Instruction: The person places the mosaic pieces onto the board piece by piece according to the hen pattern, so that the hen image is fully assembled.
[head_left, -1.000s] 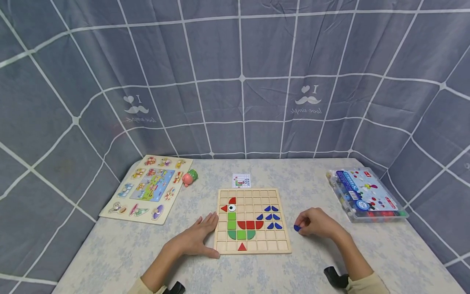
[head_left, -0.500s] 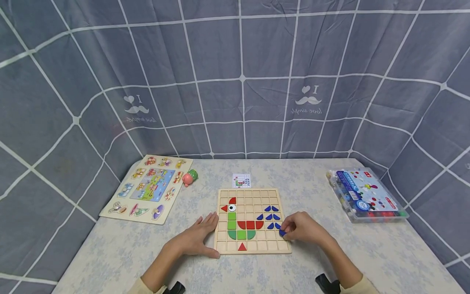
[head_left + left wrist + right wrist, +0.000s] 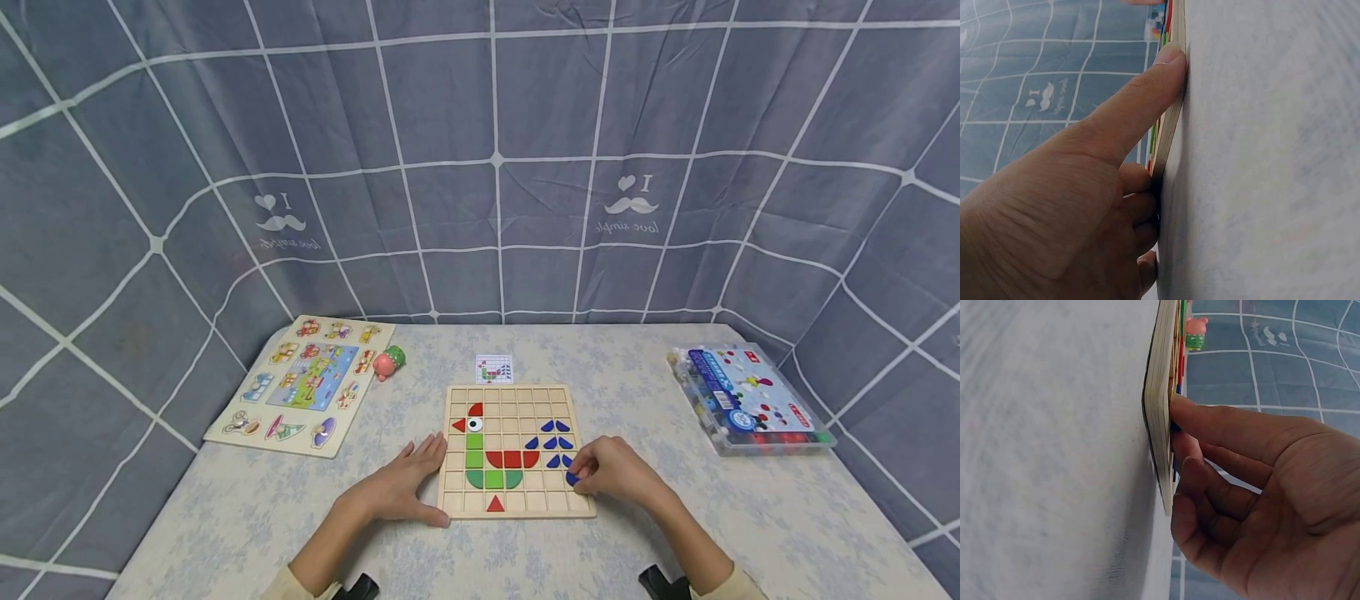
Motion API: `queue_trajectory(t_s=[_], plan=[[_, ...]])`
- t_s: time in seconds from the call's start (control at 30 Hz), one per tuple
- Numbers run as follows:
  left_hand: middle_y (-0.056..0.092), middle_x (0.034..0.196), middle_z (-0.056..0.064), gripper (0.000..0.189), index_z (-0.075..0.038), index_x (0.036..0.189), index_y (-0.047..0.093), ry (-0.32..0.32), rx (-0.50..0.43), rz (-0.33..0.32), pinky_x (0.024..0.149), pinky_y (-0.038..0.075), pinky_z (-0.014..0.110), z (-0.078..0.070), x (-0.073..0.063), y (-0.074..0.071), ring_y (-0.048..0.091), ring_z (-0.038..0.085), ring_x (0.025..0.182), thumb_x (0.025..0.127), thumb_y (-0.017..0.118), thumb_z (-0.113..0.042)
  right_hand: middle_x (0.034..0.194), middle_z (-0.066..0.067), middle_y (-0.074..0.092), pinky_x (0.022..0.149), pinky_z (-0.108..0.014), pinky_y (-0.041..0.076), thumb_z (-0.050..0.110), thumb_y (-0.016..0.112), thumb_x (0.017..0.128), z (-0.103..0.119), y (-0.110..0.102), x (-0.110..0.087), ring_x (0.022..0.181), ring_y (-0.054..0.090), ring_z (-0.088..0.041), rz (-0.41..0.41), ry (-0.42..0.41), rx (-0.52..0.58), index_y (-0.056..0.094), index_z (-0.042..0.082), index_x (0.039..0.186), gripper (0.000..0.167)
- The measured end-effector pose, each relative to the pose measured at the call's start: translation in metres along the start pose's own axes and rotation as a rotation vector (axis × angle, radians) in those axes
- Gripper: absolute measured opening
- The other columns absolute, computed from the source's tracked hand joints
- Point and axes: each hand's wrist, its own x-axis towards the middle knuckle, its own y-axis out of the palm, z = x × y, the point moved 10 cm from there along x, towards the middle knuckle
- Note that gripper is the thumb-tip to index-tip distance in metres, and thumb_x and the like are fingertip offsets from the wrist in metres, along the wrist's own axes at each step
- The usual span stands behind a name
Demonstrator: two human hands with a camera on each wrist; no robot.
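Note:
A square wooden grid board (image 3: pixel 547 504) lies mid-table, carrying red, green and blue pieces set in a bird shape with a round eye tile (image 3: pixel 475 425). My left hand (image 3: pixel 397 487) rests along the board's left edge, fingers extended; in the left wrist view the thumb (image 3: pixel 1147 87) touches its side. At the board's right edge my right hand (image 3: pixel 618 473) pinches a blue piece (image 3: pixel 572 479) between thumb and fingertips, right at a cell below the other blue pieces (image 3: pixel 555 443). Most of that piece is hidden by the fingers. A red triangle (image 3: pixel 495 504) sits in the bottom row.
Behind the board lies a small picture card (image 3: pixel 493 368). A wooden picture puzzle (image 3: pixel 300 387) and a pink-and-green figurine (image 3: pixel 388 363) are at the left. A clear plastic case (image 3: pixel 750 400) with colourful parts stands at the right. A checked curtain (image 3: pixel 480 208) hangs behind.
My right hand has moved left from the tabletop onto the board's right edge, carrying the blue piece to a lower right cell. The left hand has stayed in place.

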Motion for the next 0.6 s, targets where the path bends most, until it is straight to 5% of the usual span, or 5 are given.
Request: queue_trajectory(t_s=[0.6], plan=[[0.018, 0.163, 0.013, 0.115, 0.0, 0.153, 0.024, 0.0, -0.008, 0.001, 0.124, 0.011, 0.053, -0.0002, -0.0007, 0.0, 0.013, 0.029, 0.153, 0.069, 0.081, -0.056, 0.065, 0.006, 0.064, 0.052, -0.019, 0.044, 0.006, 0.084, 0.069, 0.0033, 0.0002, -0.0006, 0.061, 0.055, -0.008, 0.01, -0.012, -0.016, 0.075, 0.01, 0.077, 0.013]])
